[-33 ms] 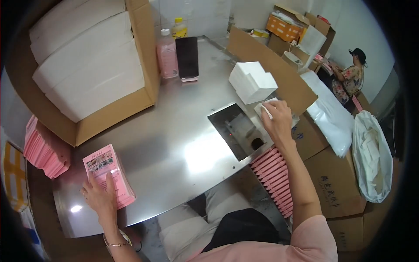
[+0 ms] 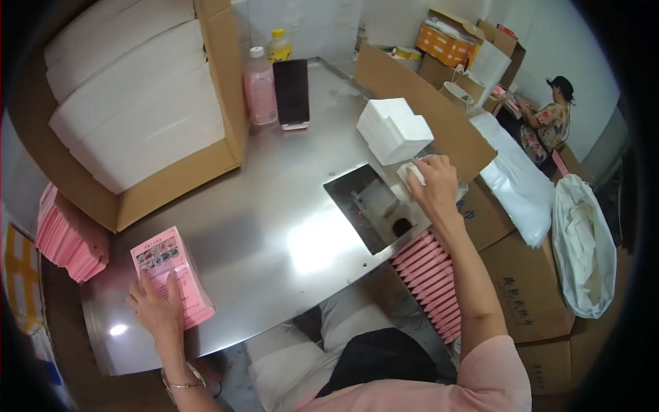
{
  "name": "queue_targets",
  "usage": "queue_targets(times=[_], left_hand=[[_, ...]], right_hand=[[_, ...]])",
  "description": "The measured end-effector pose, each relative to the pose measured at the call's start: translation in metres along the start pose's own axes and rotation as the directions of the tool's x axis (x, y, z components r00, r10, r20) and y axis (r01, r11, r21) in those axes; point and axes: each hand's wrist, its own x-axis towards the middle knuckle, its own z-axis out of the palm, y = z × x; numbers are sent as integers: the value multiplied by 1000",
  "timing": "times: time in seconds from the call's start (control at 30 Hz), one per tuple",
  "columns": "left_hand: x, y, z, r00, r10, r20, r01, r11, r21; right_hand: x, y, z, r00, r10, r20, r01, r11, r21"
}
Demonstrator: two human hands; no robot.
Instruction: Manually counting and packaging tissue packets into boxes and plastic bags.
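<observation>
Stack of pink, printed, rectangular paper pieces is lying at 8 o'clock, near the edge of a shiny stainless-steel table. Left hand is resting on it with fingers spread, pressing lightly and clasping nothing. Right hand, at 3 o'clock, is grasping a small white block of folded paper between thumb and fingers, just beside a dark rectangular opening in the tabletop.

A larger white paper block with a stepped shape is sitting at 1 o'clock. A black upright phone is standing between 11 and 12 o'clock, beside a clear bottle of pink liquid. A big brown cardboard box is occupying 10 o'clock, holding thick white paper stacks. A tall pink paper pile is leaning at 9 o'clock. Below the opening, at 4 o'clock, a row of pink packets is showing its edges. A person in a patterned shirt and black cap is sitting at 2 o'clock.
</observation>
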Motion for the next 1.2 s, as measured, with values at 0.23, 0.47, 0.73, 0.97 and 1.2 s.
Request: queue_targets(times=[0.23, 0.47, 0.73, 0.97, 1.2], left_hand=[[12, -11, -26, 918, 391, 56, -322, 823, -468], [25, -11, -8, 881, 461, 107, -331, 762, -557], [-32, 124, -14, 796, 580, -171, -521, 514, -681], [-70, 185, -12, 569, 795, -210, -639, 267, -721], [-78, 199, -22, 752, 650, -109, -594, 596, -541]], right_hand=[[-20, 40, 47, 988, -10, 154, 26, 994, -104], [-20, 39, 51, 997, 43, 64, -45, 998, 39], [-31, 49, 49, 996, 67, 50, -72, 991, 110], [-46, -59, 32, 954, -271, -130, 300, 833, 465], [-33, -140, 26, 763, -542, 352, 438, 834, 334]])
